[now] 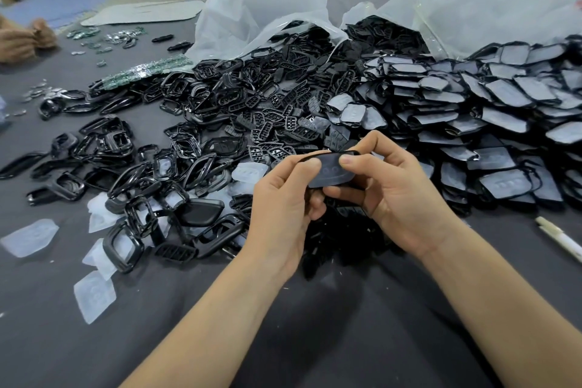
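Above the grey table, both thumbs press the black shell.

A dark grey table bears a sprawling heap of black frames. Right of the heap lie stacked padded pieces and a white pen. Behind it are two plastic bags and green circuit boards, and at its near left lie loose translucent pads.

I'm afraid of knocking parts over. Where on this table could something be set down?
Bare cloth lies along the near edge: between the forearms, and below the translucent pads at left. Crowded: black frames mid-left, stacked pieces right, bags behind.
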`<state>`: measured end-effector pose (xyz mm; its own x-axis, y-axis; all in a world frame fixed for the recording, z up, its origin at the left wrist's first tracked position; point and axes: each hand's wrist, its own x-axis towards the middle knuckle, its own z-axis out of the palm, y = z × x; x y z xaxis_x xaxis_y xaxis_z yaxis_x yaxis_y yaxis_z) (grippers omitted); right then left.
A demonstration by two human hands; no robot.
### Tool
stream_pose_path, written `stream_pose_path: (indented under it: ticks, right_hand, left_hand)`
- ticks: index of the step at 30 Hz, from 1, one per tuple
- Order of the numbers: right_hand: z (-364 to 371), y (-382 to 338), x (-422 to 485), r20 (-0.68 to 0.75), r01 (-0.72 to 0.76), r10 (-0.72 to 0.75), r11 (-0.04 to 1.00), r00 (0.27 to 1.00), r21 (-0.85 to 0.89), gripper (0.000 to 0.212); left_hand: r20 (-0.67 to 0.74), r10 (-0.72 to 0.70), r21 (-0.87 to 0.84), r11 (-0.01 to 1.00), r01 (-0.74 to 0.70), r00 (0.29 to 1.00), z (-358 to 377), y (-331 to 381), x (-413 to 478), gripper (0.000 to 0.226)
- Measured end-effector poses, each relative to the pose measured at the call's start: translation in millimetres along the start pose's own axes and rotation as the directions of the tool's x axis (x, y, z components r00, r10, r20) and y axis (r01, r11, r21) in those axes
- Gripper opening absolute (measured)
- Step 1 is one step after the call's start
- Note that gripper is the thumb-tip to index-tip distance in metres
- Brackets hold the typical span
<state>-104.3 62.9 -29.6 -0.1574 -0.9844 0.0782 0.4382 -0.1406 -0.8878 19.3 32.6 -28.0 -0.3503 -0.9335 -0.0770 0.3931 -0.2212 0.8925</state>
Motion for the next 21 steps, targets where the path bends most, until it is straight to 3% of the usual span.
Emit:
stream_pose_path:
  ticks: [10, 21]
  right_hand:
    - [1.9, 3.8, -0.3, 0.03, 0.025, -0.024, 0.999, 0.999, -0.03, 0.018]
    - [5.0, 2.1, -0.9, -0.001, -0.071, 0.071, 0.997, 0.997, 0.038, 0.018]
  left_hand:
    - [-0.018, -0.063, -0.056, 0.997, 0.062, 0.998, -1.2, 0.6, 0.6, 0.035]
    - [-0.138, -0.03, -0.006, 1.0, 0.03, 0.99, 0.2, 1.7, 0.5, 0.034]
